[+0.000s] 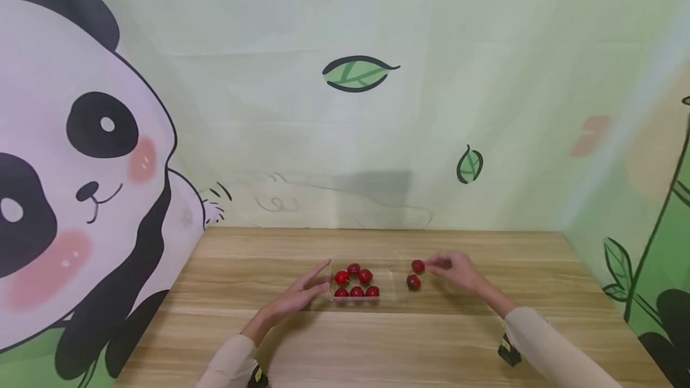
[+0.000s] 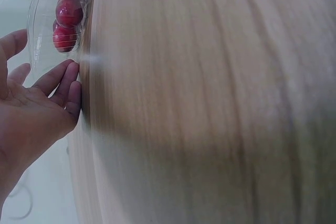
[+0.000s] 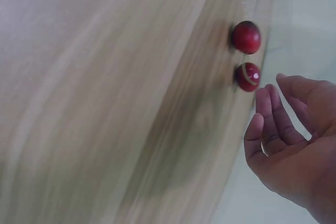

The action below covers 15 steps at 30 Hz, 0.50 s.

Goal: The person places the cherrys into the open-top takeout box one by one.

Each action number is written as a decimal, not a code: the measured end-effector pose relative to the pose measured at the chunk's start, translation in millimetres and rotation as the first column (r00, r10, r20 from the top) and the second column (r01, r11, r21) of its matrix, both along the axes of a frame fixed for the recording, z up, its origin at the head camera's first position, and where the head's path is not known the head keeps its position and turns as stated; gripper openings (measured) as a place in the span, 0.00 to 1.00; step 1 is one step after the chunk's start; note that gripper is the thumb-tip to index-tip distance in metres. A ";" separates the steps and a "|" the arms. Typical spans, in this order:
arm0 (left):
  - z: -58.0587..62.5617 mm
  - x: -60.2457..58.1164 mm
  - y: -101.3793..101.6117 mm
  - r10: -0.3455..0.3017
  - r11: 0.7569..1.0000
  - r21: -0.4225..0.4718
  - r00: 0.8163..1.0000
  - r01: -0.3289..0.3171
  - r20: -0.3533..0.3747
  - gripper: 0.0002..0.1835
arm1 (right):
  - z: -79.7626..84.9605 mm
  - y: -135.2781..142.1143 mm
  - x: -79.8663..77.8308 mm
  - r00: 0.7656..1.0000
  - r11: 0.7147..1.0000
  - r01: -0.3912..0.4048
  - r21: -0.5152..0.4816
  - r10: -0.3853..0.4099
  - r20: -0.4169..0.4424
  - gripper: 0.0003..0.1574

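A clear plastic box [image 1: 399, 283] on the table contains several red cherries [image 1: 365, 276], mostly toward its left side. My left hand [image 1: 302, 293] is at the box's left end, fingers loosely extended at its wall; whether they touch cannot be told. To the right of the box, two loose cherries lie on the wood, a darker one [image 1: 413, 282] close to the box and another cherry [image 1: 418, 266] just behind it. By that farther cherry is my right hand [image 1: 451, 268], thumb and fingers apart with nothing between them. A pale stem crosses this cherry [image 3: 249, 76] in the right wrist view.
The wood-grain table [image 1: 377, 346] stretches in front of the box and to both sides. Behind it hangs a pale green backdrop [image 1: 259, 106] printed with a panda and leaves. Dark wrist devices [image 1: 509, 350] show at both sleeves.
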<state>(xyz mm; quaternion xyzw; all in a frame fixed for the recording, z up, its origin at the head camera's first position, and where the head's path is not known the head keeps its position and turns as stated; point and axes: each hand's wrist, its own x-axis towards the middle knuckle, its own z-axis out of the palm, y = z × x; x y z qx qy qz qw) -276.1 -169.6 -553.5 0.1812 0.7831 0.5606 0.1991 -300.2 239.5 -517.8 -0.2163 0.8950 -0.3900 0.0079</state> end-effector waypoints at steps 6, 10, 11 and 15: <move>0.2 0.3 -0.3 -0.004 1.000 -0.001 1.000 0.004 0.006 0.36 | -12.1 1.4 -1.5 0.998 0.998 -0.056 0.038 0.056 -0.008 0.10; -0.5 -0.1 -1.3 -0.001 1.000 0.001 1.000 0.001 0.008 0.36 | -16.3 -1.6 -1.4 0.996 0.995 -0.083 0.060 0.082 0.024 0.12; -0.6 -0.2 -1.5 0.000 1.000 0.000 1.000 0.000 0.010 0.36 | -16.9 -2.5 -1.2 0.996 0.994 -0.088 0.065 0.087 0.031 0.13; -2.3 -0.5 -2.1 0.000 1.000 0.002 1.000 0.000 0.009 0.36 | -20.7 -4.4 -1.2 0.991 0.991 -0.118 0.069 0.114 0.063 0.13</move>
